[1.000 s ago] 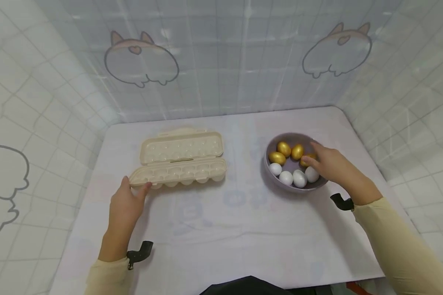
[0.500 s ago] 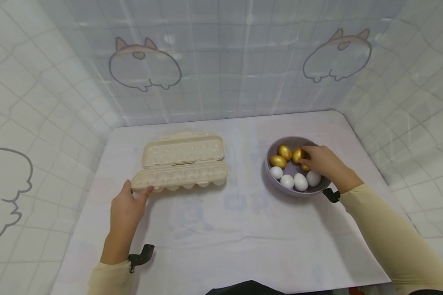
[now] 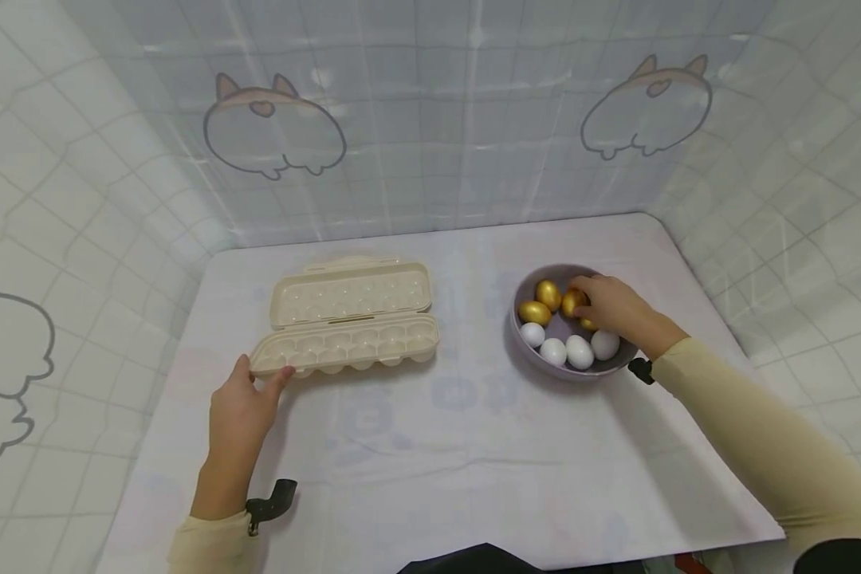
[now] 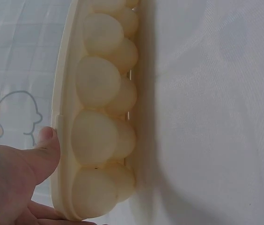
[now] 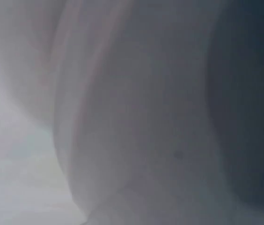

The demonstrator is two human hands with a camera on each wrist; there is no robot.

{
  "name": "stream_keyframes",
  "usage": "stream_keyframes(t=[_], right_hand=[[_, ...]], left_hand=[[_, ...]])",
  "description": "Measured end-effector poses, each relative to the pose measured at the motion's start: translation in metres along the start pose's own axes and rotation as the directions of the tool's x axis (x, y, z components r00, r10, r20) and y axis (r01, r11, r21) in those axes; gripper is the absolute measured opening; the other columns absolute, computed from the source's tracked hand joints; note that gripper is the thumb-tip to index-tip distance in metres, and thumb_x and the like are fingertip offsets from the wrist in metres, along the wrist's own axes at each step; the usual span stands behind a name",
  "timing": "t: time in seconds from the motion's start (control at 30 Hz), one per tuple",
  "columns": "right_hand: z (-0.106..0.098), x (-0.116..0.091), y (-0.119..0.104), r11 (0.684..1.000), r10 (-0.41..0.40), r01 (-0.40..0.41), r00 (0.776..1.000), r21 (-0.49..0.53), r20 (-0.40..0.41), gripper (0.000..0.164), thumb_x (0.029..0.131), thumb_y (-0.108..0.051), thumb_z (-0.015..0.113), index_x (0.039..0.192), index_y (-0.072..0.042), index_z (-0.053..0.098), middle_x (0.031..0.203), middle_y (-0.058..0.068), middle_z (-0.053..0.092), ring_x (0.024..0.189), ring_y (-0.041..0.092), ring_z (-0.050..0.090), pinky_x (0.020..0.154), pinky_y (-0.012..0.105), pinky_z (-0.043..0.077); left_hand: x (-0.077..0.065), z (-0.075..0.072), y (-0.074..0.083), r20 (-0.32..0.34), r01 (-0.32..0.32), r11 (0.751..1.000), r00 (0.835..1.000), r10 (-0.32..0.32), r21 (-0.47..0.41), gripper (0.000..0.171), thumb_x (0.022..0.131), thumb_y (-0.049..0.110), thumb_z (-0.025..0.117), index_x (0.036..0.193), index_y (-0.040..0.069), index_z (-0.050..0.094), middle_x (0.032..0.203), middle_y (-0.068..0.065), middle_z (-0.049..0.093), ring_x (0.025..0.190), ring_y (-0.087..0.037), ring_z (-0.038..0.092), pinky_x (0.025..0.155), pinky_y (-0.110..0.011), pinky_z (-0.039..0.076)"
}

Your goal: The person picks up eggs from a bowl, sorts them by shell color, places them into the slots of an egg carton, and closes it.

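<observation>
At the left of the head view, an open cream egg carton [image 3: 344, 339] lies with its lid [image 3: 350, 293] folded back; its cups hold no eggs. My left hand [image 3: 240, 410] grips the carton's near left end, thumb on the front rim. In the left wrist view the carton's rounded undersides [image 4: 97, 82] show, tilted up at the gripped end. My right hand [image 3: 620, 315] reaches into a mauve bowl [image 3: 524, 351], its fingers pinching a golden egg [image 3: 571, 303]. Other golden eggs [image 3: 534, 312] and several white eggs [image 3: 579, 352] lie around it. The right wrist view is a blurred close-up of the bowl's wall [image 5: 146, 103].
A pale cloth [image 3: 430, 470] covers the table. Tiled curtains [image 3: 466, 119] with cartoon outlines rise behind and at both sides. A dark object [image 3: 481, 560] shows at the near edge.
My right hand has shifted left inside the bowl, from the egg by the right rim to the golden egg beside it, and closed its fingers there. The left hand keeps its grip on the carton.
</observation>
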State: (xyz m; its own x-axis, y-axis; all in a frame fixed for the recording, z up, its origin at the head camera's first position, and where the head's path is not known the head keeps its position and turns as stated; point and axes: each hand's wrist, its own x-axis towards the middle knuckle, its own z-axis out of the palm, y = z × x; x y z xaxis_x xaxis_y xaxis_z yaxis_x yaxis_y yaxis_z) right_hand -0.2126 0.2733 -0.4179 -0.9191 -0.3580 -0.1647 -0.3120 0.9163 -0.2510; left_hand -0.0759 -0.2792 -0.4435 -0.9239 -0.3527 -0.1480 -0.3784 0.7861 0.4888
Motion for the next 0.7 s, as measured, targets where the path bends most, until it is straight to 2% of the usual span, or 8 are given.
stream_keyframes(t=[0.17,0.33,0.43,0.57,0.7], right_hand=[[0.000,0.007,-0.001,1.000,-0.011,0.010,0.999,0.013,0.051,0.036,0.097,-0.012,0.075,0.127,0.003,0.061,0.118,0.023,0.070,0.109,0.038,0.066,0.101,0.057,0.052],[-0.001,0.011,-0.004,0.999,-0.029,0.032,0.993,-0.024,0.114,0.044,0.098,-0.015,0.075,0.135,0.005,0.063,0.125,0.025,0.068,0.117,0.040,0.064,0.106,0.057,0.051],[-0.003,0.013,-0.005,0.999,-0.031,0.037,0.991,-0.039,0.134,0.045,0.098,-0.015,0.075,0.135,0.007,0.063,0.124,0.025,0.069,0.116,0.040,0.065,0.106,0.057,0.052],[-0.005,0.015,-0.004,1.000,-0.028,0.029,0.989,-0.007,0.148,0.043,0.097,-0.014,0.075,0.131,0.008,0.063,0.122,0.024,0.071,0.112,0.038,0.066,0.105,0.056,0.052],[-0.004,0.016,0.000,0.999,-0.034,0.030,0.987,0.026,0.157,0.042,0.097,-0.016,0.076,0.130,0.007,0.063,0.121,0.021,0.072,0.107,0.033,0.066,0.103,0.053,0.053]], left_hand=[[-0.001,0.000,-0.001,-0.005,-0.005,1.000,1.000,0.005,-0.003,0.085,0.101,0.056,0.065,0.145,-0.013,0.042,0.142,-0.046,0.052,0.131,-0.064,0.053,0.096,-0.069,0.053],[-0.002,-0.001,-0.002,0.008,0.005,1.000,1.000,-0.005,-0.005,0.091,0.101,0.058,0.064,0.152,-0.013,0.036,0.144,-0.045,0.051,0.133,-0.063,0.051,0.100,-0.069,0.051],[-0.003,-0.001,-0.002,0.023,0.019,1.000,1.000,-0.019,-0.005,0.096,0.101,0.058,0.063,0.158,-0.012,0.030,0.146,-0.045,0.048,0.136,-0.063,0.049,0.104,-0.069,0.049],[-0.005,-0.001,-0.001,0.032,0.027,1.000,0.999,-0.026,-0.009,0.100,0.101,0.058,0.064,0.160,-0.012,0.025,0.148,-0.044,0.047,0.138,-0.062,0.047,0.108,-0.069,0.047],[-0.006,0.000,0.000,0.025,0.019,1.000,1.000,-0.018,-0.009,0.099,0.101,0.057,0.064,0.160,-0.013,0.025,0.148,-0.044,0.047,0.138,-0.062,0.048,0.107,-0.069,0.048]])
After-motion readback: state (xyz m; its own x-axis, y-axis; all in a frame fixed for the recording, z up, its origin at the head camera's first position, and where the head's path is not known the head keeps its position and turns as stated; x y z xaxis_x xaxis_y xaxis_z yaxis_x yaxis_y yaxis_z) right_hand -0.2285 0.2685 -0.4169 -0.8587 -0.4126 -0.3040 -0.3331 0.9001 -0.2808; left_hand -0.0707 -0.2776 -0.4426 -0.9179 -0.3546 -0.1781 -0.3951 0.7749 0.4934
